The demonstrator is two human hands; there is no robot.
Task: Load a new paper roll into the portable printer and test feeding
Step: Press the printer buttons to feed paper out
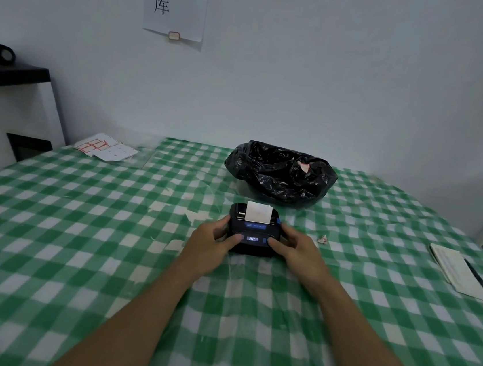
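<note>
A small black portable printer (254,229) rests on the green checked tablecloth (75,254) in the middle of the table. A strip of white paper (258,212) sticks up from its top slot, and a little screen on its front panel is lit. My left hand (211,239) grips the printer's left side, thumb on the front panel. My right hand (296,247) grips the right side, its thumb on the panel beside the screen.
A bin lined with a black bag (280,172) stands just behind the printer. Label sheets (106,147) lie at the far left. A notebook with a pen (461,272) lies at the right edge. A crumpled paper scrap (323,239) sits right of the printer.
</note>
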